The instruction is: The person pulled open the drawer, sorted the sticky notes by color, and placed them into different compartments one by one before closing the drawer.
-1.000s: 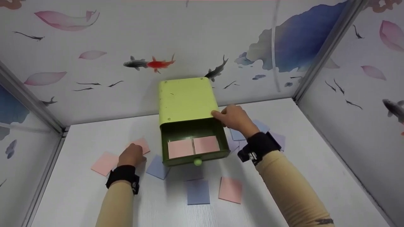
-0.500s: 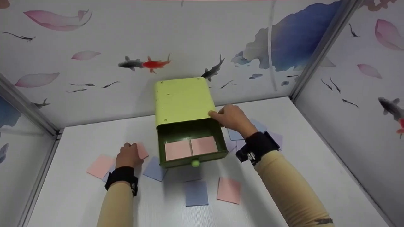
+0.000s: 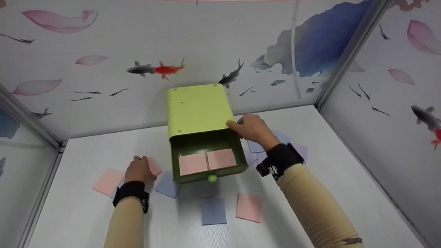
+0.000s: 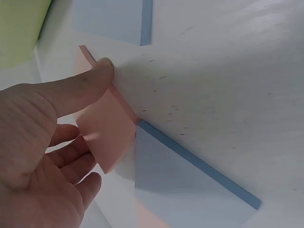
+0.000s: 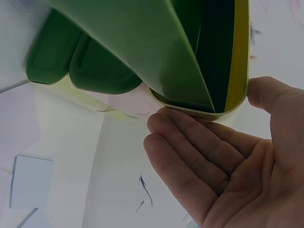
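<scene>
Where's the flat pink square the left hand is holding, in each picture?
Head: the flat pink square, left of centre, partly hidden by the left hand.
Left wrist: left of centre, in that hand.
Right wrist: not in it.
Shared landmark: the rounded yellow-green box: middle in head, top-left in left wrist, top in right wrist.

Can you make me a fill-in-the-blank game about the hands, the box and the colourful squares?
1. The left hand holds a square that is coloured ____.
2. From the head camera, the right hand touches the box on its ____ side (left or right).
3. In the drawer you can see ____ pink squares side by side.
4. The round knob is coloured ____.

Missing words: pink; right; two; green.
</scene>
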